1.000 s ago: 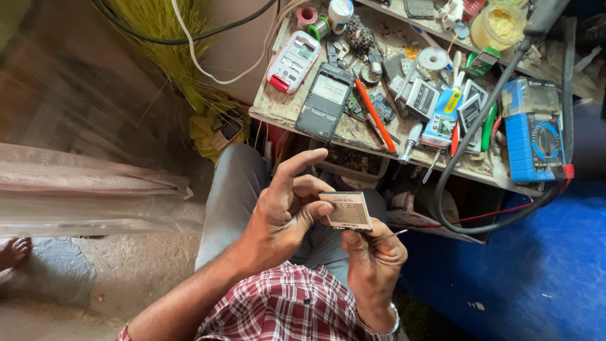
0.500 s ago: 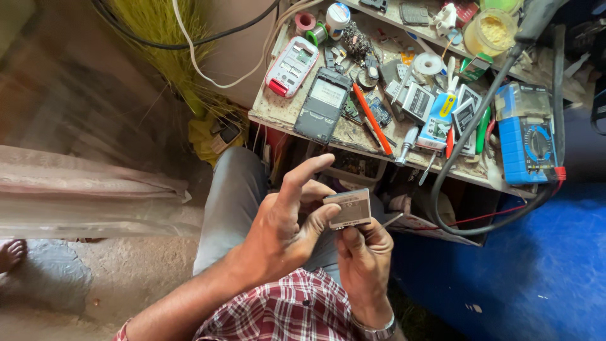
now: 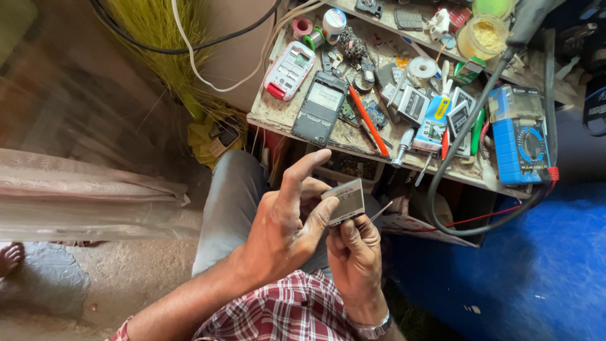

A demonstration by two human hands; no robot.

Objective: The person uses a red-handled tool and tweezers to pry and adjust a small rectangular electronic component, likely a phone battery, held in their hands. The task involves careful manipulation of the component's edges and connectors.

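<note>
Part held: small flat grey rectangular phone part (image 3: 344, 201), raised over the lap between both hands, face tilted up toward the eyes.
Left hand (image 3: 285, 230): thumb pressed on the part's near edge, forefinger lifted straight.
Right hand (image 3: 355, 259): curled under the part, pinching a thin metal probe (image 3: 380, 211).
Beyond the hands: cluttered wooden workbench (image 3: 268, 112), blue multimeter (image 3: 521, 142), orange-handled screwdriver (image 3: 368, 121).

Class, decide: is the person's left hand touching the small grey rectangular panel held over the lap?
Touching. The head view shows the left hand with its thumb pressed on the small grey rectangular panel.
</note>
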